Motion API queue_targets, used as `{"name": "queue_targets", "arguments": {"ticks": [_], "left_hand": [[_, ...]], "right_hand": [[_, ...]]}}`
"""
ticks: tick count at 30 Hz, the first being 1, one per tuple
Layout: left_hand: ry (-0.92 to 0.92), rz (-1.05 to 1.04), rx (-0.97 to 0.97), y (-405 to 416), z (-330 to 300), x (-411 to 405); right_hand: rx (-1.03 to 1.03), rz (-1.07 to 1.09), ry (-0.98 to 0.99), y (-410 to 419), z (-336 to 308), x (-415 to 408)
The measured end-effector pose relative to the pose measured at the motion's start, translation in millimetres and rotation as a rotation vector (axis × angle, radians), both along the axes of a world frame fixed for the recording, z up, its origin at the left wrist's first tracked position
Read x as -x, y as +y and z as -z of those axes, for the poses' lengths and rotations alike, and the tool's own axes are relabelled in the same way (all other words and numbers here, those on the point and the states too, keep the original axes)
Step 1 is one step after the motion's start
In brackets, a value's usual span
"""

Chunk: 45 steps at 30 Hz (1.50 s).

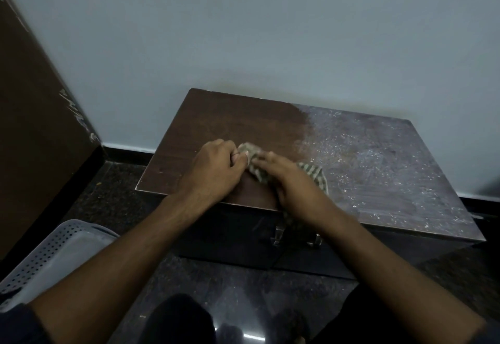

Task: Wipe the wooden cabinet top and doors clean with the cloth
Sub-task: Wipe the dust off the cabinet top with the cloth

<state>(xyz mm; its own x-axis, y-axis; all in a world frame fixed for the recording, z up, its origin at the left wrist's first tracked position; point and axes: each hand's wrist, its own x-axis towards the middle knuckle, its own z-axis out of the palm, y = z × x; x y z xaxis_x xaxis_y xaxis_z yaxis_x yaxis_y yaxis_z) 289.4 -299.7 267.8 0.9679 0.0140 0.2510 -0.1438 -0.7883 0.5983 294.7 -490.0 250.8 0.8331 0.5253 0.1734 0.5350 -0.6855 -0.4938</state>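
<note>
brown wooden cabinet top (230,124) is half wiped; our left hand (213,170) and right hand (292,184) both grip the striped cloth (257,165), regathering it; next we sweep toward the dusty three o'clock side.

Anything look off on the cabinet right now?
Yes. The right half of the cabinet top is coated in pale dust and specks, while the left half is dark and clean. Part of the cloth hangs over the front edge by the handles.

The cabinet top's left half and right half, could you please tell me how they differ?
The left half is plain dark brown; the right half looks grey, covered in pale dust and specks. Both hands and the cloth rest on the left half, not the right half. Both are one flat wooden surface.
</note>
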Motion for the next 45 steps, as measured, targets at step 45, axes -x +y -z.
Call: {"name": "queue_targets", "arguments": {"ticks": [45], "left_hand": [[-0.064,0.083,-0.020,-34,2,-31]], "right_hand": [[-0.070,-0.098,-0.041,-6,7,7]]}}
